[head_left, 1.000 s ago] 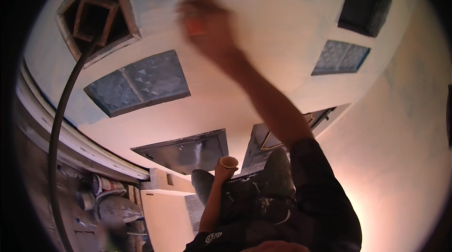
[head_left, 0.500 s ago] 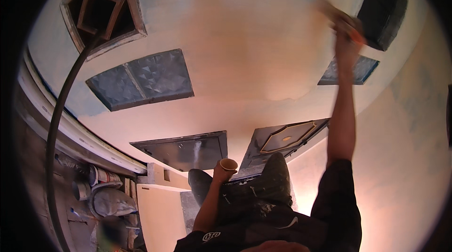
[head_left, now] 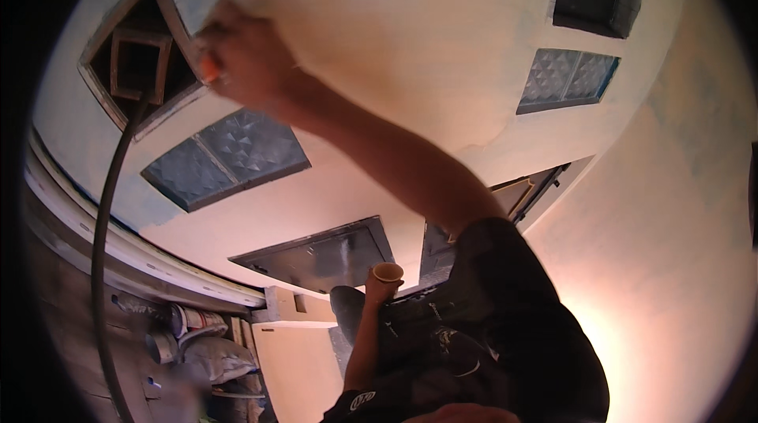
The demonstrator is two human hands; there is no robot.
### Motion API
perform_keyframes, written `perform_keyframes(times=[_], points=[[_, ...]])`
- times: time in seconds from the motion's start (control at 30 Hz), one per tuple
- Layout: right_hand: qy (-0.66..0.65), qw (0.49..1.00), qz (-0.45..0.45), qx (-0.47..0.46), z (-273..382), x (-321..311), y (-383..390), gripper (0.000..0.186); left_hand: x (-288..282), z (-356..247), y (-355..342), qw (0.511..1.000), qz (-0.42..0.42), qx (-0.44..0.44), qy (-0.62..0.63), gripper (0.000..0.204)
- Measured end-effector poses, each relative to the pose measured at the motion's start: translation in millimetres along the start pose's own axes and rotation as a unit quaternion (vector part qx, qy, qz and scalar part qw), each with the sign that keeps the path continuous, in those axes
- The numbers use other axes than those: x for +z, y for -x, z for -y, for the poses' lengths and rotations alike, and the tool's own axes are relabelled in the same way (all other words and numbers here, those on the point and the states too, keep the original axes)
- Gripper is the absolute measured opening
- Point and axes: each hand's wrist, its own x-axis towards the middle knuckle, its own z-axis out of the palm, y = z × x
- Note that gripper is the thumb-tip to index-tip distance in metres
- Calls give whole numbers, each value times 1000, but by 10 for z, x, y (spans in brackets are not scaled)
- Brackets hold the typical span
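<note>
Two things we're gripping: left hand (head_left: 379, 292), a cup (head_left: 388, 274), probably light and crushable, best held low; right hand (head_left: 249, 57), a blurred orange thing (head_left: 210, 67).

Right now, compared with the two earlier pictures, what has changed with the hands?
The bare right hand, closed on a blurred orange-coloured object, swung right across the peach-coloured wall, then back left; it now appears beside the brown square wooden frame at upper left. The view itself shifted slightly. Nothing was visibly taken up or let go. The bare left hand stayed around the pale round cup.
</note>
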Motion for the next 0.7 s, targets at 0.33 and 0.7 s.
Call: perform_keyframes(times=[0.33, 0.7], points=[[-32, 997, -68, 23, -1160, -1641, 273, 16, 13, -94, -27, 1000, -4, -16, 13, 79], [333, 943, -4, -4, -1193, -2459, 387, 18, 174, -174, -30, 999, 14, 48, 9, 74]])
